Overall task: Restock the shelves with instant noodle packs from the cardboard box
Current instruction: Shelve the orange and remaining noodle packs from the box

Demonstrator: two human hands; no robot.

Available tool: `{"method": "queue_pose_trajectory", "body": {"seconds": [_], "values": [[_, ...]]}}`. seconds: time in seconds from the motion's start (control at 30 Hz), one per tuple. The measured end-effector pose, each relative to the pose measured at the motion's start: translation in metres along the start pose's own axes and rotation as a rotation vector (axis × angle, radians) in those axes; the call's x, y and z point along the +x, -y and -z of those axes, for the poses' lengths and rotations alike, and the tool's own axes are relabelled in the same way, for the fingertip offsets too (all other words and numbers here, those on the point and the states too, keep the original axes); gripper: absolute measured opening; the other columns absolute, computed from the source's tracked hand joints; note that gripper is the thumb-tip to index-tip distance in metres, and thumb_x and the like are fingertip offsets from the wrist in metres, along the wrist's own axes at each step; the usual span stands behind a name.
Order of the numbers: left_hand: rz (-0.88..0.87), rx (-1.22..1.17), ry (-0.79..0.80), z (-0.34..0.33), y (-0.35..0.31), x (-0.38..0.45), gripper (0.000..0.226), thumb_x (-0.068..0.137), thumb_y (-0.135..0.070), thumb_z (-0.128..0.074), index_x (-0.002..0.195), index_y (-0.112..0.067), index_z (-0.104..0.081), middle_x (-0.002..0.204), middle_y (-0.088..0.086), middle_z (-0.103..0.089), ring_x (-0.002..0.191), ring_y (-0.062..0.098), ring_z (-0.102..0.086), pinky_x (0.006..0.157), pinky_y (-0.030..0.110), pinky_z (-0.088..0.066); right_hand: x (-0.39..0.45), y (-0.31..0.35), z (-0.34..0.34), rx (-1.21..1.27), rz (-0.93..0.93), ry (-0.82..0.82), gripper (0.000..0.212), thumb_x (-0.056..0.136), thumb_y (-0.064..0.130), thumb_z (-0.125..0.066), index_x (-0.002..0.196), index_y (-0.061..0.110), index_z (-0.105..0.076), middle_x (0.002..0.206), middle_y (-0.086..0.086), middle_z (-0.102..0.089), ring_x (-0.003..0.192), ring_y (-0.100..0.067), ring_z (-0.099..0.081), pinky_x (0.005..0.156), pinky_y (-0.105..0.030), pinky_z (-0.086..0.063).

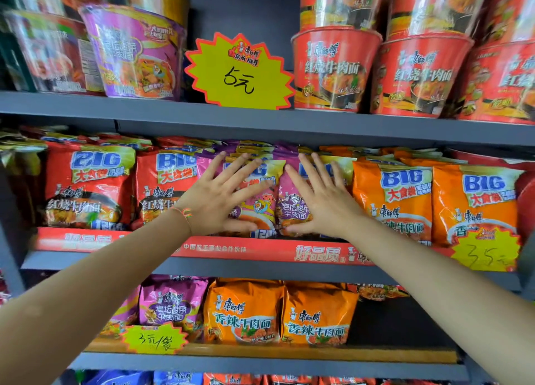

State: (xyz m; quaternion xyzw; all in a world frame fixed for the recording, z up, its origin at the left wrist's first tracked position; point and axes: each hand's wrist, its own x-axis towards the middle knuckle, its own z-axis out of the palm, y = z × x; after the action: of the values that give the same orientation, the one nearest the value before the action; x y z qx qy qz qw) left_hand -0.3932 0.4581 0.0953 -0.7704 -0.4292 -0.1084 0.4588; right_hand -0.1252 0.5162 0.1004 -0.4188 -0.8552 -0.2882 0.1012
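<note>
Top shelf, left: purple plastic-wrapped noodle bowl [136, 54] beside blurred wrapped bowls at the far left.
Top shelf, centre: yellow star-shaped price card with red edge [240, 71], hand-marked, standing on the grey metal shelf lip [86, 103].
Top shelf, right: red plastic-wrapped noodle bowls [333, 69], stacked two high in a row.
Middle shelf, left: red foil "BIG" noodle packs [86, 187], upright, touching side by side.
My left hand [220, 199]: fingers spread wide and straight, palm pressed flat on the left purple foil "BIG" noodle pack [260, 205]; a thin coloured string bracelet [183, 212] sits at the wrist.
My right hand [321, 199]: fingers spread wide and straight, palm pressed flat on the right purple foil noodle pack [292, 208], which touches the left one.
Task item location: both purple packs stand upright at the front of the middle shelf, between the red packs and the orange foil "BIG" noodle packs [393, 199].
Middle shelf edge: red printed paper strip [260, 250]; a yellow star price card [486, 254] at its right end.
Lower shelf: small purple foil noodle pack [170, 303], then small orange foil noodle packs [243, 312]; a yellow star price tag [156, 338] in front at the left.
</note>
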Motion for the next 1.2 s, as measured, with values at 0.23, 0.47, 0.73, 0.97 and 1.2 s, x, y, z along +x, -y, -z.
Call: {"method": "queue_pose_trajectory", "body": {"seconds": [0.23,0.47,0.73,0.97,1.2], "values": [[0.231,-0.150,-0.163,0.004,-0.024,0.011,0.069,0.096,-0.058,-0.043,0.152,-0.019,-0.038,0.160,0.017,-0.030,0.150,0.035,-0.023,0.117,0.060,-0.020,0.004,0.027,0.009,0.141,-0.024,-0.205,0.106,0.083,0.083,-0.033,0.159,0.017,0.001,0.167,-0.012,0.005,0.154,-0.030,0.008,0.123,-0.055,0.001],[0.233,-0.086,-0.060,-0.017,-0.028,0.031,0.083,0.087,-0.072,-0.041,0.157,-0.028,-0.026,0.161,0.019,-0.023,0.149,0.041,-0.020,0.116,0.066,-0.014,0.011,-0.002,-0.013,0.027,-0.073,-0.071,0.130,0.070,0.096,-0.032,0.156,0.012,0.018,0.164,-0.017,0.020,0.151,-0.032,0.019,0.123,-0.055,0.002],[0.241,-0.079,-0.042,-0.017,-0.027,0.030,0.074,0.091,-0.066,-0.039,0.155,-0.030,-0.031,0.160,0.018,-0.027,0.148,0.040,-0.025,0.116,0.064,-0.015,0.016,-0.003,-0.015,0.165,-0.082,-0.021,0.113,0.080,0.088,-0.029,0.158,0.020,0.017,0.164,-0.012,0.022,0.151,-0.027,0.023,0.124,-0.049,0.005],[0.242,-0.079,-0.171,0.001,-0.057,0.044,0.067,0.092,-0.059,-0.048,0.146,-0.019,-0.047,0.159,0.019,-0.030,0.148,0.040,-0.024,0.115,0.066,-0.019,-0.005,-0.010,0.019,0.130,-0.147,-0.487,0.053,0.099,0.040,-0.035,0.135,0.007,-0.056,0.144,-0.016,-0.051,0.138,-0.032,-0.042,0.123,-0.048,-0.017],[0.223,-0.091,-0.070,0.002,-0.103,0.103,0.067,0.091,-0.057,-0.047,0.145,-0.018,-0.043,0.156,0.020,-0.034,0.146,0.039,-0.029,0.117,0.060,-0.024,-0.001,-0.053,0.031,0.061,-0.433,-0.256,0.028,0.095,0.024,-0.051,0.116,0.010,-0.063,0.122,-0.011,-0.062,0.121,-0.032,-0.053,0.105,-0.045,-0.033]]}}
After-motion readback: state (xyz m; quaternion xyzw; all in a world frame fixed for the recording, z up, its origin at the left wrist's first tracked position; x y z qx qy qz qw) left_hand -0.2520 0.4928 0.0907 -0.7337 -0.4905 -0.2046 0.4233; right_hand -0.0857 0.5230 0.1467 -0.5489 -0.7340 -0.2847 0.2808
